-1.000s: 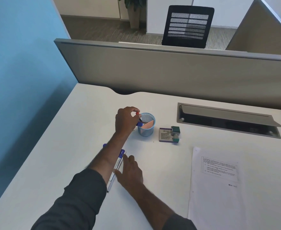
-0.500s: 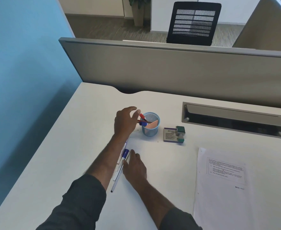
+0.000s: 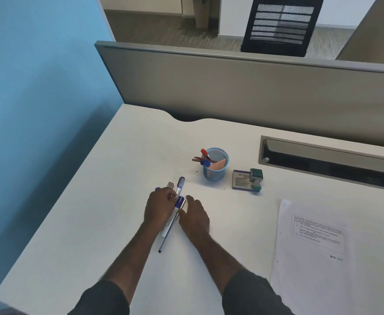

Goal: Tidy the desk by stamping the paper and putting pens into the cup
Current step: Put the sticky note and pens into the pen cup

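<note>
A blue mesh cup (image 3: 216, 172) stands mid-desk with a red pen (image 3: 204, 153), a blue-capped pen and a pink note in it. Several pens lie in a bunch to its front left: a blue-capped marker (image 3: 180, 184), a white marker with a blue cap (image 3: 177, 205) and a thin dark pen (image 3: 165, 241). My left hand (image 3: 159, 209) lies over the bunch, fingers curled onto the white marker. My right hand (image 3: 194, 215) rests flat beside the pens, touching them. A green stamp (image 3: 256, 178) sits by its ink pad box (image 3: 241, 180). The printed paper (image 3: 311, 251) lies at the right.
A grey partition (image 3: 243, 87) closes off the desk's far side, and a blue wall (image 3: 38, 110) stands to the left. An open cable tray (image 3: 327, 160) is sunk into the desk at the back right. A black chair stands beyond the partition.
My left hand let go of the red pen in the cup and drew back to the bunch of pens. My right hand stayed beside them.
</note>
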`<state>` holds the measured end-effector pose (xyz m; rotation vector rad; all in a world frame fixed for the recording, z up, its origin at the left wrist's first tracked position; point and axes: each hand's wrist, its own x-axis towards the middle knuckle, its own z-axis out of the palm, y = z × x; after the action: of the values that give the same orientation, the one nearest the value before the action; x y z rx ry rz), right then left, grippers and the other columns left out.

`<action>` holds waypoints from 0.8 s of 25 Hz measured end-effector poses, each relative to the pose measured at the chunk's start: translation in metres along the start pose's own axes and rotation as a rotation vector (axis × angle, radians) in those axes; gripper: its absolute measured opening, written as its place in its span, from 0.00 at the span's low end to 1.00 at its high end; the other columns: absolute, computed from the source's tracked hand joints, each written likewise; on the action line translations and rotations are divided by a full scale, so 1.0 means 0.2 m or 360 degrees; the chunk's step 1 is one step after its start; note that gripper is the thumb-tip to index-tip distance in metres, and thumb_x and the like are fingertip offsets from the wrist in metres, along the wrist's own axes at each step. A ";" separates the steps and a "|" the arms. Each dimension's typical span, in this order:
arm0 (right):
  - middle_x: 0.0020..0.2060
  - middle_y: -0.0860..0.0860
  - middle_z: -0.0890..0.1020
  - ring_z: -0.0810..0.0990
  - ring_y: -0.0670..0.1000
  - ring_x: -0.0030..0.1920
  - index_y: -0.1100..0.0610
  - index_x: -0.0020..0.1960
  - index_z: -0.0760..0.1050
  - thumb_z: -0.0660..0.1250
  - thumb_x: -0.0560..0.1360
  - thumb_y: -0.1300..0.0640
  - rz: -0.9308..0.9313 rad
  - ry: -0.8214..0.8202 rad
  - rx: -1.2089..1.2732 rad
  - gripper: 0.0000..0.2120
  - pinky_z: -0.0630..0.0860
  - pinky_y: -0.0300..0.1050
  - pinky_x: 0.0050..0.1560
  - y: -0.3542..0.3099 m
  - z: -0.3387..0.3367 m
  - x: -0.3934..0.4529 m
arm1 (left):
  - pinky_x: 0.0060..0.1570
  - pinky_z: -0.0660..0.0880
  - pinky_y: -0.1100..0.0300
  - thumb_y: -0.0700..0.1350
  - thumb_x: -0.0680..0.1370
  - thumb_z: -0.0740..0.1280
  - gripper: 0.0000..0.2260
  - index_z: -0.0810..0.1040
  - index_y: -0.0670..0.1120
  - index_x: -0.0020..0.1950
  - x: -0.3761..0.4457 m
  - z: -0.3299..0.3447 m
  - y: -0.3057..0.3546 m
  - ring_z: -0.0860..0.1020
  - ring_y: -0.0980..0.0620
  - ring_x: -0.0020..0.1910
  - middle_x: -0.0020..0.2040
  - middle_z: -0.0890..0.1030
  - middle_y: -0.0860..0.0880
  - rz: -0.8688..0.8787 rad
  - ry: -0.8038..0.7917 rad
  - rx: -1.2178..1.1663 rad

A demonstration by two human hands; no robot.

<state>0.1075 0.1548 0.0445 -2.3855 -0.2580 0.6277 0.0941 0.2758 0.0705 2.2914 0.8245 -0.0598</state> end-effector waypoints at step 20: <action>0.55 0.53 0.75 0.77 0.54 0.56 0.48 0.65 0.73 0.61 0.77 0.58 0.0004 -0.0031 -0.0021 0.18 0.71 0.45 0.52 0.04 -0.06 -0.05 | 0.47 0.79 0.49 0.36 0.75 0.68 0.11 0.81 0.44 0.55 -0.19 0.15 0.03 0.82 0.44 0.43 0.39 0.81 0.48 0.0069 -0.0142 0.0025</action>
<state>0.1046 0.1379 0.0516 -2.3937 -0.2686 0.6526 0.0736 0.2331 0.0612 2.3029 0.7304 -0.1488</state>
